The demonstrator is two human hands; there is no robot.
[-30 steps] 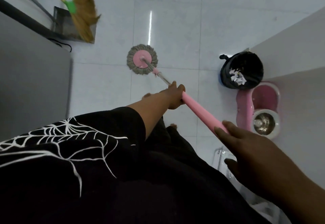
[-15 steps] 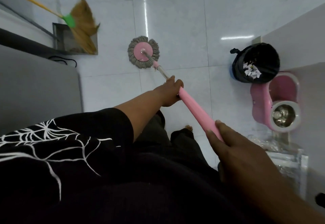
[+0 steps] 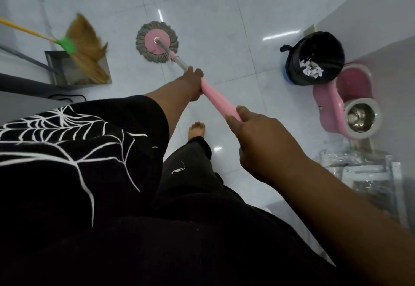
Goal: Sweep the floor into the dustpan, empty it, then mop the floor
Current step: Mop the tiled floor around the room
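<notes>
The landmark is the round mop head (image 3: 157, 42), which lies flat on the white tiled floor (image 3: 213, 11). Left of it, the broom (image 3: 86, 47) rests its bristles in the grey dustpan (image 3: 67, 70). From the mop head the mop handle (image 3: 219, 101) runs down to the right. The left hand (image 3: 192, 81) has its fingers curled closed around the handle near the metal part. Below it a bare foot (image 3: 197, 129) stands on the floor. The right hand (image 3: 262, 141) grips the pink end, fingers wrapped around it. Far right of the mop head stands the black bin (image 3: 314, 58) with white scraps inside, and just beside it the pink mop bucket (image 3: 345, 103).
</notes>
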